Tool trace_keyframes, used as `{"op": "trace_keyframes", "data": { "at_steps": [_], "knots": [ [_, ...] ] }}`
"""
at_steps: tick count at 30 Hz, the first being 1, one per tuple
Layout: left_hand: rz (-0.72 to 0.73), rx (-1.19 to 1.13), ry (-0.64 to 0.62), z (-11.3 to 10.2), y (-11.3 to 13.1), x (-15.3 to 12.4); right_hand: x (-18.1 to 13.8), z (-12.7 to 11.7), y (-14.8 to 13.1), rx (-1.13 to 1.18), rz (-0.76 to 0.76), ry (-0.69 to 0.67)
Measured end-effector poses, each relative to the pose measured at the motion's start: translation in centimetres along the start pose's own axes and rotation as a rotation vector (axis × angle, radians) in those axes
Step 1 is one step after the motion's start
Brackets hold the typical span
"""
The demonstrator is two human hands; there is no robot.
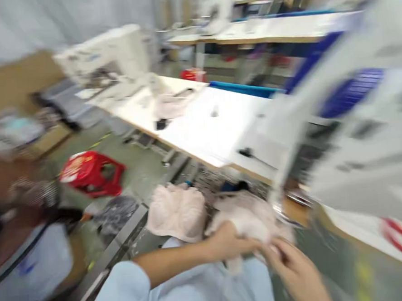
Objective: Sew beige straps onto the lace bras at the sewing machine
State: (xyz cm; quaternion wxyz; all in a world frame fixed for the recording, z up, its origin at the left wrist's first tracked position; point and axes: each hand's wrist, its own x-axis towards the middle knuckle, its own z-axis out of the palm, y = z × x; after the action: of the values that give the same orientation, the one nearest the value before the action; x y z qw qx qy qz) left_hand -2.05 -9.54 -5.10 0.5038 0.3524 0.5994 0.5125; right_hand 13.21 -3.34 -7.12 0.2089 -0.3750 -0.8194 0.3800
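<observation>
In front of my lap, a pale pink bra (243, 209) is gathered between my two hands, smeared by motion. My left hand (232, 243) reaches across from the left, its fingers closed on the near edge of the cloth. Close against its fingertips, my right hand (294, 265) pinches the same edge from the right. A second pale pink padded piece with moulded cups (177, 212) lies just left of my hands, over my knees. Part of the held cloth hangs below my fingers, and its far side is blurred.
A white sewing table (200, 132) stands ahead, bearing a sewing machine (107, 61) and pink cloth (173, 104). A large white machine (356, 127) rises close on the right. A red stool (91, 173) is on the floor at left, near a blurred person (30, 251).
</observation>
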Motion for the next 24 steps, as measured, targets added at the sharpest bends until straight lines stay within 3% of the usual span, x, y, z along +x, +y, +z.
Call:
{"op": "trace_keyframes", "data": {
  "at_steps": [2,8,15,19,24],
  "knots": [
    [0.004,-0.003,-0.225,1.1,-0.6,1.4,-1.9,-1.7,0.0,-0.012,0.116,0.083],
    [-0.035,0.094,-0.308,2.2,-0.1,3.8,-1.2,-3.2,0.6,0.128,0.27,0.181],
    [0.007,0.232,-0.444,2.6,0.9,5.0,-2.4,-5.2,1.4,0.422,0.37,0.155],
    [0.016,0.285,-0.489,2.5,1.4,5.3,-2.5,-5.6,1.5,0.388,0.374,0.183],
    [0.094,0.368,-0.521,3.0,2.9,4.9,-2.4,-6.0,1.1,0.267,0.354,0.115]
  ]
}}
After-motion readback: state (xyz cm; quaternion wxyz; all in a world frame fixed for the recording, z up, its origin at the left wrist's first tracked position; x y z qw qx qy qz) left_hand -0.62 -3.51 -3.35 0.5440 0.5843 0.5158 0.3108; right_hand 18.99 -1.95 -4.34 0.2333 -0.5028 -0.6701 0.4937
